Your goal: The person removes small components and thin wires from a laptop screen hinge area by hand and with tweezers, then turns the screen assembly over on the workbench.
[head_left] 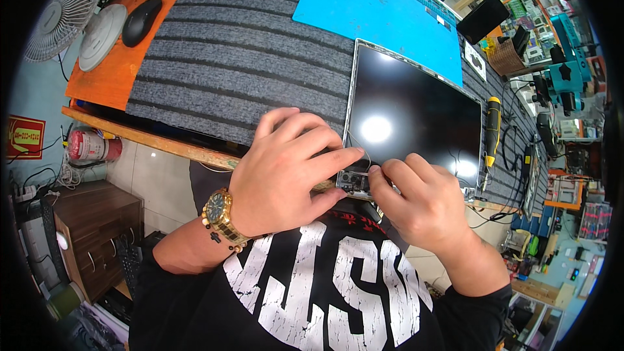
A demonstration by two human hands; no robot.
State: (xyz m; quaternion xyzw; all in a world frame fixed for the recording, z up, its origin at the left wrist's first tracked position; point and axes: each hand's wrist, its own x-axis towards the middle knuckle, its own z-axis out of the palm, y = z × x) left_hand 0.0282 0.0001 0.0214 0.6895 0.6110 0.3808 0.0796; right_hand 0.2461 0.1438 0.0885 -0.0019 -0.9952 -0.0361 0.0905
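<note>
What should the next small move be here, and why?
Probably ease the thin cable flat: it appears to curve over the lower-left corner of the screen, with the left hand spread there and fingertips of the right hand close by.

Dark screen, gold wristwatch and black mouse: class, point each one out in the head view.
Dark screen (416,109), head view: its glossy face.
Gold wristwatch (216,208), head view: its dial.
Black mouse (142,23), head view: its top shell.
</note>
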